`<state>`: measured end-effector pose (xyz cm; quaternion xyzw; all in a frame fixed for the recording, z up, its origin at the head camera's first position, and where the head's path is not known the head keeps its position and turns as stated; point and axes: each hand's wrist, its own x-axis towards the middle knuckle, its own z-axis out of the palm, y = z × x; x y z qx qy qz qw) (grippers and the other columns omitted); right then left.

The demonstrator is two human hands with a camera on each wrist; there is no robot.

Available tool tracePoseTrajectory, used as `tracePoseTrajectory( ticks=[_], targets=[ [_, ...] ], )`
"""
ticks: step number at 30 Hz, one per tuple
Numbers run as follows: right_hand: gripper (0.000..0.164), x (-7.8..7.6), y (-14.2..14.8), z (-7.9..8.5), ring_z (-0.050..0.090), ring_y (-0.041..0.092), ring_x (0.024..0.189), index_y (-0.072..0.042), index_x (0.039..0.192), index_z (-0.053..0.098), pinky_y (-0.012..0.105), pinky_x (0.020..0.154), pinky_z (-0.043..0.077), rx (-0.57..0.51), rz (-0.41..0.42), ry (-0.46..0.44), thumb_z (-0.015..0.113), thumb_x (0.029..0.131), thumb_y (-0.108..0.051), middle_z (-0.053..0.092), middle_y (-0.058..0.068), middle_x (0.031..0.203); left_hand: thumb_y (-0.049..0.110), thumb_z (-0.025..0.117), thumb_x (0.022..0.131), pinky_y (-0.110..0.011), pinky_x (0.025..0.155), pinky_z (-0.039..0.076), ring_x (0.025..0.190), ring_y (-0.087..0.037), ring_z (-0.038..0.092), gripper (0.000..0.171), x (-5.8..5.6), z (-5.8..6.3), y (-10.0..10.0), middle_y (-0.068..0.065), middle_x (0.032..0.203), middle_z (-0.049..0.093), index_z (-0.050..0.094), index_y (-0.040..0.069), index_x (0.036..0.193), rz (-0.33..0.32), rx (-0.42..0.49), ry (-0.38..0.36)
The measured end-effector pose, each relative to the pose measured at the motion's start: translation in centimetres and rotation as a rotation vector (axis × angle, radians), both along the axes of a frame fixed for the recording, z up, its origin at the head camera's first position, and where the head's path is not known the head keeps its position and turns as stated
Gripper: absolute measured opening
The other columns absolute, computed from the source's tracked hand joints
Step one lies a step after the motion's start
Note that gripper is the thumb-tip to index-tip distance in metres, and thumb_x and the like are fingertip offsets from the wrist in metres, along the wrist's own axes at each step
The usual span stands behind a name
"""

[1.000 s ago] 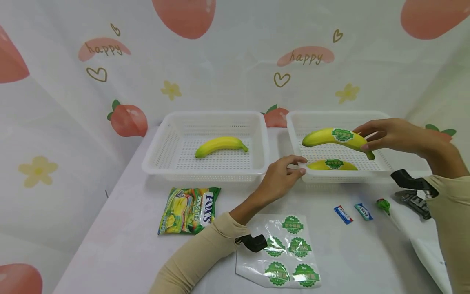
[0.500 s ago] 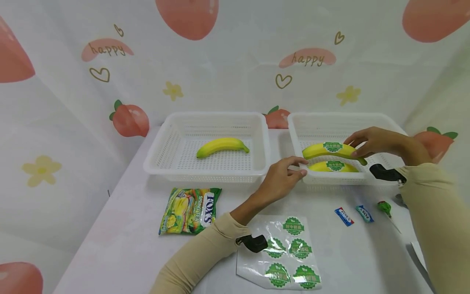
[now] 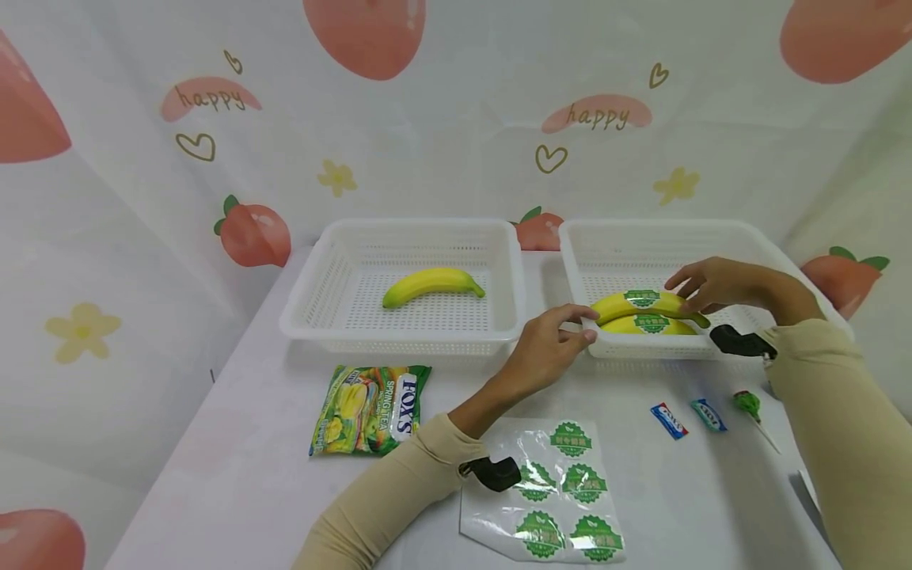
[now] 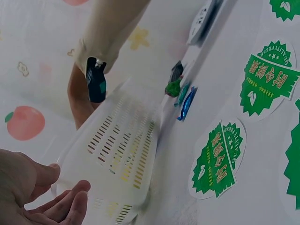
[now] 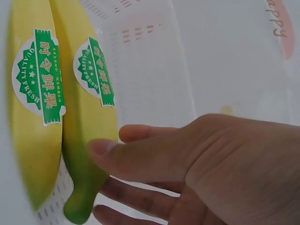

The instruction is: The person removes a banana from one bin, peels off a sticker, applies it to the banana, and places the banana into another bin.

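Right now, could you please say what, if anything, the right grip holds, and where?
The right grip is at the farther stickered banana, thumb near its stem end; whether it holds cannot be told.

I saw smooth, softly shiny bananas (image 3: 668, 303) and a perforated, satiny plastic basket (image 3: 648, 345) at three o'clock. The sticker sheet (image 3: 552, 507) at five looked glossy, the bag (image 3: 370, 410) at seven crinkled and shiny, my sleeves (image 3: 395, 491) matt cloth.
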<state>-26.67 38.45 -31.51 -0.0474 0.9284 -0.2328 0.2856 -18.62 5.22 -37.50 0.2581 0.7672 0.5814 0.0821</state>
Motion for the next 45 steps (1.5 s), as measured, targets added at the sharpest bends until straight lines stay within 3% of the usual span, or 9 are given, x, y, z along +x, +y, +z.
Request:
tracePoseTrajectory(
  ticks=[4, 8, 14, 19, 26, 30, 34, 38, 45],
  targets=[
    [0.066, 0.3, -0.4, 0.1, 0.051, 0.06, 0.134, 0.014, 0.152, 0.037, 0.066, 0.103, 0.051, 0.0, 0.013, 0.009, 0.069, 0.101, -0.014, 0.043, 0.045, 0.15, 0.019, 0.067, 0.106, -0.019, 0.082, 0.054, 0.101, -0.006, 0.073, 0.029, 0.0, -0.1, 0.0, -0.002, 0.127, 0.064, 0.068, 0.014, 0.135, 0.001, 0.002, 0.005],
    [0.065, 1.2, -1.1, 0.1, 0.053, 0.062, 0.131, 0.013, 0.151, 0.04, 0.066, 0.1, 0.052, 0.005, 0.035, 0.091, 0.069, 0.102, -0.019, 0.048, 0.043, 0.147, 0.018, 0.067, 0.106, -0.019, 0.081, 0.054, 0.1, -0.005, 0.072, 0.03, 0.0, -0.1, 0.0, -0.002, 0.127, 0.064, 0.068, 0.014, 0.136, 0.001, 0.001, 0.008],
    [0.051, 4.4, -3.1, 0.4, 0.059, 0.058, 0.125, 0.007, 0.147, 0.052, 0.07, 0.098, 0.051, 0.025, 0.063, 0.359, 0.06, 0.108, -0.025, 0.061, 0.037, 0.138, 0.019, 0.067, 0.106, -0.019, 0.08, 0.054, 0.099, -0.005, 0.072, 0.03, 0.0, -0.2, 0.0, -0.002, 0.127, 0.064, 0.068, 0.014, 0.136, 0.002, -0.002, 0.013],
    [0.053, 7.5, -5.1, 0.2, 0.051, 0.057, 0.133, -0.001, 0.148, 0.057, 0.078, 0.102, 0.042, 0.025, 0.021, 0.467, 0.053, 0.112, -0.039, 0.058, 0.034, 0.145, 0.019, 0.067, 0.106, -0.019, 0.08, 0.054, 0.099, -0.005, 0.072, 0.029, 0.1, -0.1, 0.0, -0.003, 0.128, 0.064, 0.069, 0.015, 0.135, 0.009, -0.006, 0.021],
    [0.057, 11.1, -7.0, -1.7, 0.051, 0.057, 0.131, 0.003, 0.149, 0.055, 0.077, 0.102, 0.043, -0.022, 0.01, 0.543, 0.045, 0.114, -0.041, 0.051, 0.035, 0.151, 0.02, 0.067, 0.107, -0.018, 0.08, 0.054, 0.101, -0.005, 0.072, 0.032, 0.2, -0.2, 0.1, -0.003, 0.128, 0.064, 0.068, 0.013, 0.137, 0.011, -0.027, 0.051],
    [0.058, 12.2, -7.9, -3.2, 0.051, 0.057, 0.132, 0.006, 0.145, 0.058, 0.074, 0.103, 0.04, 0.057, 0.052, 0.633, 0.041, 0.115, -0.041, 0.058, 0.034, 0.145, 0.018, 0.067, 0.106, -0.017, 0.082, 0.055, 0.103, -0.006, 0.073, 0.032, 0.2, -0.2, 0.2, -0.004, 0.129, 0.064, 0.068, 0.013, 0.138, 0.008, -0.029, 0.061],
    [0.056, 12.7, -8.5, -4.2, 0.054, 0.056, 0.132, 0.001, 0.14, 0.065, 0.066, 0.094, 0.039, 0.14, 0.069, 0.749, 0.04, 0.115, -0.042, 0.065, 0.03, 0.139, 0.02, 0.068, 0.106, -0.016, 0.085, 0.056, 0.112, -0.011, 0.073, 0.043, 0.6, -0.1, -0.1, -0.007, 0.135, 0.063, 0.061, 0.014, 0.148, -0.012, -0.056, 0.066],
    [0.054, 12.8, -8.6, -4.6, 0.057, 0.054, 0.127, 0.0, 0.137, 0.067, 0.062, 0.089, 0.041, 0.146, 0.054, 0.804, 0.042, 0.114, -0.042, 0.067, 0.029, 0.136, 0.024, 0.07, 0.105, -0.018, 0.091, 0.056, 0.12, -0.016, 0.071, 0.054, 1.5, 0.3, -1.1, -0.008, 0.141, 0.063, 0.054, 0.014, 0.155, -0.039, -0.159, 0.177],
    [0.053, 12.9, -8.4, -4.7, 0.059, 0.051, 0.123, 0.0, 0.135, 0.068, 0.058, 0.085, 0.041, 0.14, 0.043, 0.812, 0.043, 0.114, -0.042, 0.069, 0.028, 0.132, 0.022, 0.074, 0.102, -0.02, 0.103, 0.051, 0.125, -0.015, 0.066, 0.04, 3.7, 0.9, -5.3, -0.004, 0.136, 0.069, 0.067, 0.009, 0.139, -0.025, -0.306, 0.535]
  ],
)
